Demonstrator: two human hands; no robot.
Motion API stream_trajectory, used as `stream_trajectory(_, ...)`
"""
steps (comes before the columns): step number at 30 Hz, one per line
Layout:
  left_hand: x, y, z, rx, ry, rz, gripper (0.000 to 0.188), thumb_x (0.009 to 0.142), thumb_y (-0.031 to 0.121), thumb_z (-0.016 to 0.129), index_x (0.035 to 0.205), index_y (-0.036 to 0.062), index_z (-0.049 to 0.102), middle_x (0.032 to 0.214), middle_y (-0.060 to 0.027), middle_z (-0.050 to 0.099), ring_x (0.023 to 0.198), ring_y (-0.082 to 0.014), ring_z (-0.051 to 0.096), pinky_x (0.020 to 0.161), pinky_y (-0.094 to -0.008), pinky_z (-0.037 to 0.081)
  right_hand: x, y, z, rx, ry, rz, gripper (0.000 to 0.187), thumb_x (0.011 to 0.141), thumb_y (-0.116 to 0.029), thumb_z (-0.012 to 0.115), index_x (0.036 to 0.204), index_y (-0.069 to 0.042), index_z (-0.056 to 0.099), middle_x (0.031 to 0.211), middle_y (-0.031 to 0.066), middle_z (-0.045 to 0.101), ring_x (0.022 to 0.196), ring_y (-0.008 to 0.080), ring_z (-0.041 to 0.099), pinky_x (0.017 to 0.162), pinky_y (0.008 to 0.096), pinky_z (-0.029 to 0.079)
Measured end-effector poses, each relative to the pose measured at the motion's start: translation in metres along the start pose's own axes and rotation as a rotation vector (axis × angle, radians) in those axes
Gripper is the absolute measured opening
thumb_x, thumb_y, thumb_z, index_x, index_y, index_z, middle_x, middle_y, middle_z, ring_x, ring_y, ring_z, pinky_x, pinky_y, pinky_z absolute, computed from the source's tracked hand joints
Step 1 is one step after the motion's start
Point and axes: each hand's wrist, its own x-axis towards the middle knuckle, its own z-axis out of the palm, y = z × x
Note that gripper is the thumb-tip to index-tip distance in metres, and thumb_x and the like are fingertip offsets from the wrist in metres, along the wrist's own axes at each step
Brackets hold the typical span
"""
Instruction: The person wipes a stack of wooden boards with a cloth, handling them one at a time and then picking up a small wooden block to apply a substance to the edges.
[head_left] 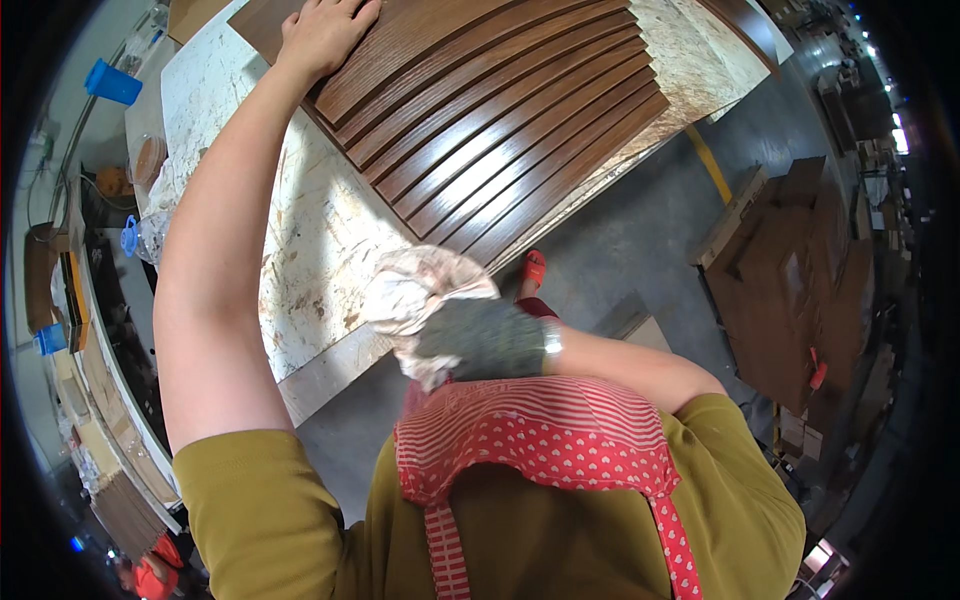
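My bare left hand reaches to the far left and lies on a glossy dark brown wooden board, fingers apart. Several narrower brown wooden strips lie side by side from that board toward me, light glinting off them. Close to my body, my right hand wears a dark green glove and is closed on a crumpled, stained whitish rag. The hand is a little blurred. The rag is at the near corner of the strips; whether it touches them I cannot tell.
The boards rest on a white, brown-stained worktable. A blue cup and a clear bottle are at the left. On the grey floor at right stands a large stack of brown panels. Another person is at lower left.
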Motion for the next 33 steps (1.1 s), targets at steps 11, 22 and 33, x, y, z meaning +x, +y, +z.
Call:
stream_trajectory(11, -0.004, -0.005, 0.002, 0.004, 0.043, -0.003, 0.051, 0.092, 0.044, 0.036, 0.134, 0.0168, 0.045, 0.144, -0.0092, 0.037, 0.133, -0.0283, 0.031, 0.106, -0.0504, 0.024, -0.017, 0.012, -0.041, -0.952, 0.539, -0.058, 0.035, 0.091, -0.027, 0.049, 0.111, 0.0, 0.053, 0.101, 0.0153, 0.056, 0.097, 0.028, 0.056, 0.085, 0.039, 0.044)
stream_trajectory(22, -0.011, -0.01, 0.001, -0.013, 0.04, -0.028, 0.051, 0.092, 0.044, 0.036, 0.134, 0.0158, 0.045, 0.144, -0.0094, 0.037, 0.133, -0.0282, 0.031, 0.107, -0.0501, 0.023, -0.07, -0.056, -0.137, -0.583, 0.728, 0.364, 0.036, 0.078, -0.007, 0.058, 0.114, -0.004, 0.058, 0.099, 0.0139, 0.064, 0.087, 0.0243, 0.063, 0.079, 0.0347, 0.051)
stream_trajectory(33, -0.007, 0.0, 0.003, -0.012, 0.027, -0.014, 0.051, 0.092, 0.044, 0.036, 0.134, 0.0158, 0.045, 0.145, -0.0094, 0.036, 0.134, -0.0289, 0.029, 0.107, -0.0502, 0.022, -0.003, -0.007, -0.005, -0.48, -0.153, 0.479, 0.028, 0.083, -0.016, 0.063, 0.109, -0.005, 0.058, 0.115, 0.0135, 0.057, 0.103, 0.0232, 0.056, 0.088, 0.0376, 0.044)
